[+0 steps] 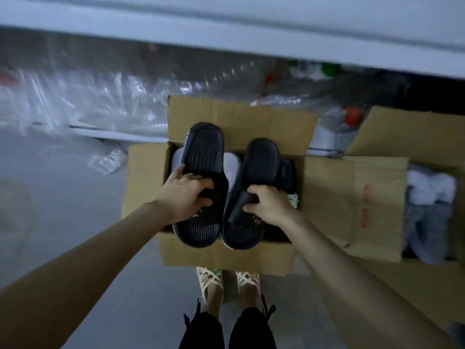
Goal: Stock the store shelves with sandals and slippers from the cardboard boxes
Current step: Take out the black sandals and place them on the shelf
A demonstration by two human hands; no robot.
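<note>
Black and ribbed along its footbed, the first rubber slide sandal (203, 147) is held at about 11 o'clock from the middle of the view. The left hand (185, 197) grips it, fingers curled over the wide strap and thumb against the sandal's outer edge. Just beside it, at 1 o'clock, the second black rubber slide sandal (261, 157) is held by the right hand (270, 206), whose fingers wrap round its strap.

Both sandals point toes toward 12 o'clock, above the open brown cardboard box (239, 114), whose flaps are spread flat. Inside it, pale grey slippers (231, 167) show between the two held sandals, and another black slipper (286, 175) lies along the box's 3 o'clock wall.

At 3 o'clock stands a second open cardboard box (377, 197), touching the first and holding white and grey slippers (427, 197). Crumpled clear plastic bags (100, 96) lie at 10 o'clock under a white shelf edge (226, 21). At 6 o'clock the person's feet wear cream woven sandals (210, 280) on the grey floor (63, 197).
</note>
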